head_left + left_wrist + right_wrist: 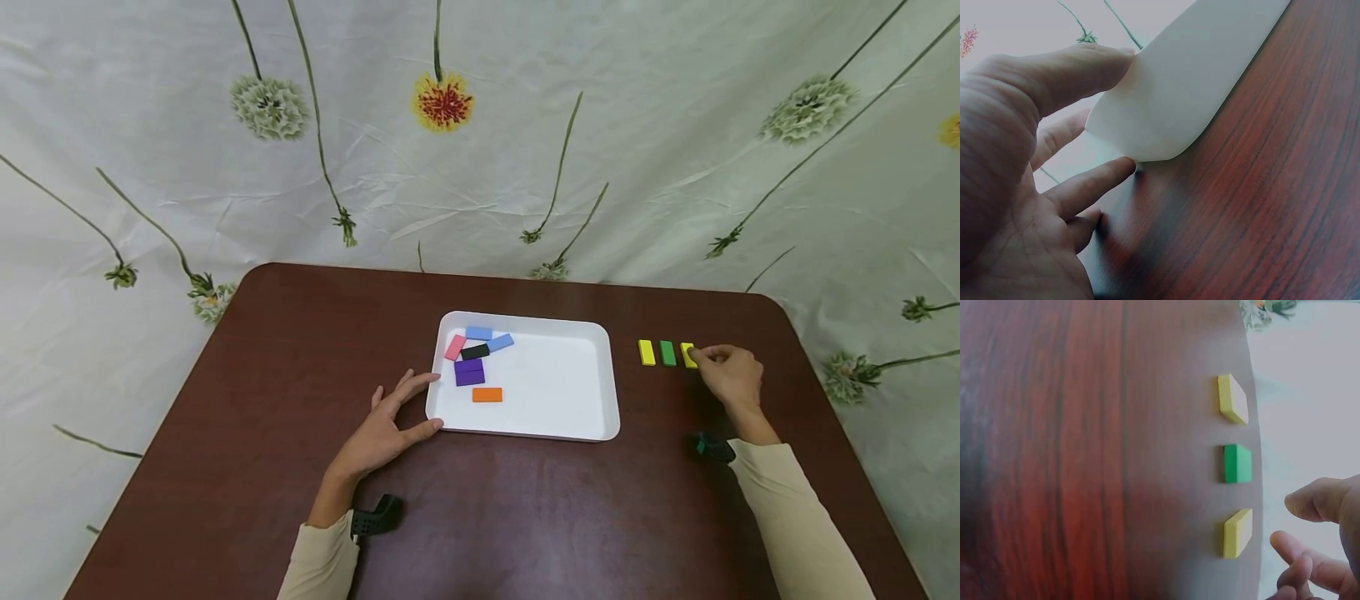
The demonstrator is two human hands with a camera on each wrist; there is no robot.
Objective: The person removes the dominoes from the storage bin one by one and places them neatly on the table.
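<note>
My left hand is at the left side of a white tray, its thumb by the near corner and a fingertip at the left rim. Its fingers are spread and fairly straight, as the left wrist view shows against the tray wall. On the table right of the tray, a yellow block, a green block and a second yellow block stand in a row. My right hand is beside the rightmost yellow block, and in the right wrist view a gap shows between thumb and index finger.
Inside the tray's left half lie two blue blocks, a pink block, a black block, two purple blocks and an orange block. A flowered cloth hangs behind the dark wooden table.
</note>
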